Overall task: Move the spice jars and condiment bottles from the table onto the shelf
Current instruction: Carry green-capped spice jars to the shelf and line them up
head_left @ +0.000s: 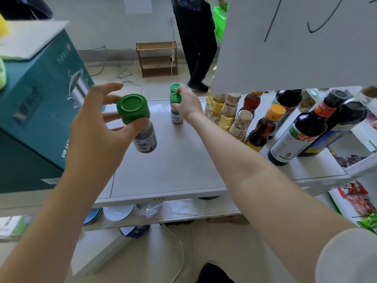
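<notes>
Placement looks like the step in hand. The left hand (98, 127) pinches a green-capped spice jar (145, 139) at its neck, its other fingers fanned wide, and holds it in the air above the white shelf (163, 172). The right hand (188, 103) curls its fingertips round the cap of a second jar (176, 116), which stands on the shelf with a third jar (174, 87) just behind it. The held jar should go down upright, in line with those two and apart from the dark bottles (263, 127) on the right. It should be released only once its base sits flat. Readable writing: "DW-14" on the teal box (40, 103), "270" on the shelf's front edge, and "0" on the pale bottles (226, 113). The jar labels are too blurred to read.
</notes>
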